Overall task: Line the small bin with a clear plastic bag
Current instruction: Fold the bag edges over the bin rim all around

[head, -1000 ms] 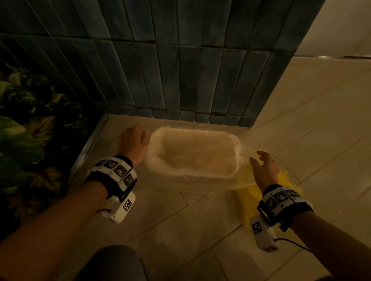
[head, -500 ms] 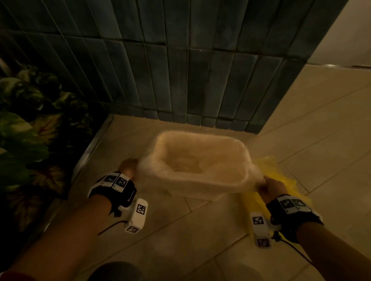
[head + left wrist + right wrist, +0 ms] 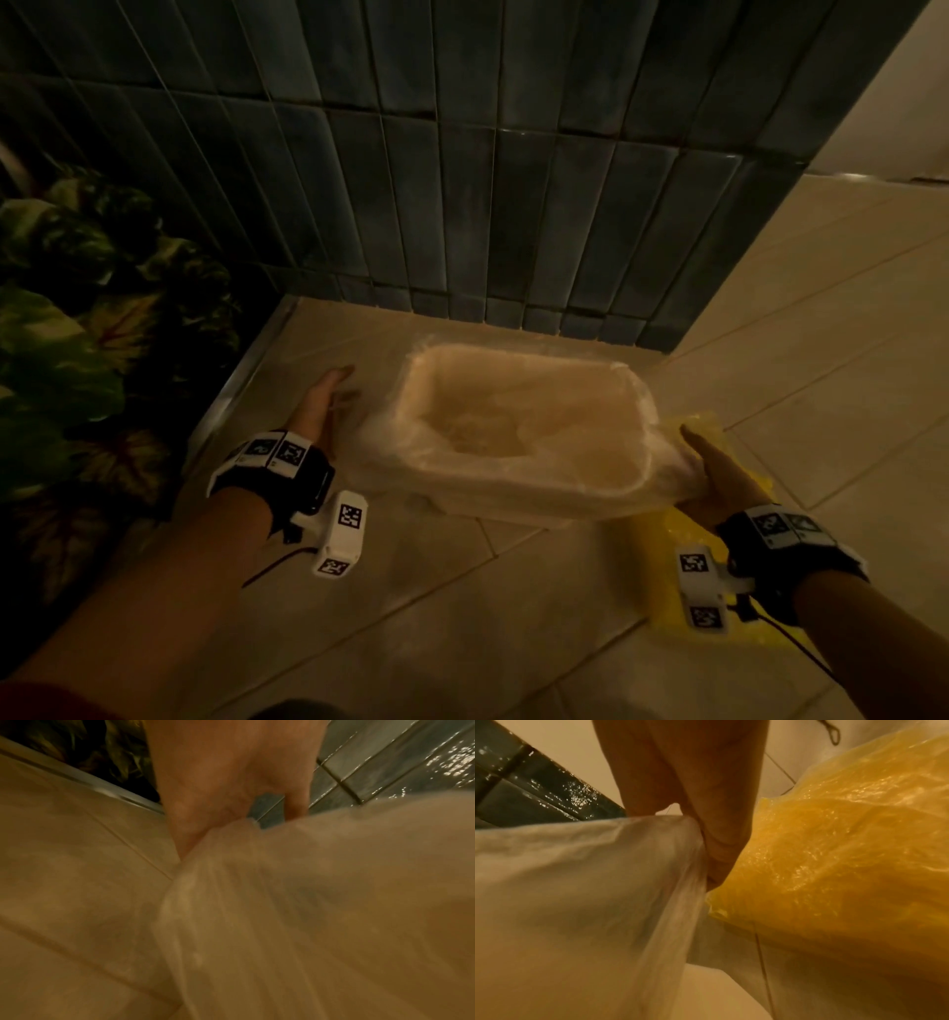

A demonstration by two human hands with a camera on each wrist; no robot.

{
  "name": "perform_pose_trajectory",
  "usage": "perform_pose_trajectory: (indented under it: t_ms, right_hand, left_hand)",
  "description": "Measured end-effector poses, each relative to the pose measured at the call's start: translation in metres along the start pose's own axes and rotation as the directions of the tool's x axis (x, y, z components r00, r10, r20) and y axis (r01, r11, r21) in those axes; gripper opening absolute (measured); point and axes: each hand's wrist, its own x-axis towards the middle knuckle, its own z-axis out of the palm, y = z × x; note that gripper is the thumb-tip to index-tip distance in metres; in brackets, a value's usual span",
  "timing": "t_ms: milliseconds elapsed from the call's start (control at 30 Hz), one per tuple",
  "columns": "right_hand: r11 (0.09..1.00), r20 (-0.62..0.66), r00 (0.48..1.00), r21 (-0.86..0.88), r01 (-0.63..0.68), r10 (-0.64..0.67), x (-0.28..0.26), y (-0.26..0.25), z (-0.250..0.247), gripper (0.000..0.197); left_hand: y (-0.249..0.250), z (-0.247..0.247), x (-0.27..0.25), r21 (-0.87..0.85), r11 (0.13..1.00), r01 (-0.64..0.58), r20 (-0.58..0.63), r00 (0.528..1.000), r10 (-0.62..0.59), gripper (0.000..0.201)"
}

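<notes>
Smooth the clear plastic bag [image 3: 662,462] evenly down both short sides of the small pale rectangular bin [image 3: 518,493], keeping the overhang level all round (thin film creeps back up if tugged one-sidedly). Left hand [image 3: 321,406] flat along the bin's left wall, fingers [image 3: 231,780] straight and together, touching the draped film at its edge. Right hand [image 3: 719,478] likewise straightened, fingers [image 3: 706,821] pressed together against the film at the right end. Bin on the tiled floor [image 3: 462,616], directly between the two sets of fingers; crumpled yellow plastic bag [image 3: 847,841] just outside the right fingers.
</notes>
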Motion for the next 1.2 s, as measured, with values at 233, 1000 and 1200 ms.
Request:
perform_pose_trajectory:
  t_ms: [233,1000,1200]
  right_hand:
    - [0.826,-0.173,0.932,-0.533,0.182,-0.317,0.011,-0.007,0.001,0.026]
    - [0.688,-0.264,0.868,-0.716,0.116,-0.421,-0.018,0.000,0.014,0.020]
    - [0.492,-0.210,0.833,-0.866,0.085,-0.513,-0.024,0.008,0.023,0.048]
  left_hand:
    - [-0.001,-0.006,0.008,0.432,0.801,-0.415,-0.044,0.877,0.478,0.035]
    - [-0.017,-0.015,-0.014,0.977,0.168,-0.133,0.088,0.965,0.248,0.073]
    - [-0.023,-0.010,-0.013,1.000,0.016,-0.013,0.010,0.974,0.225,0.071]
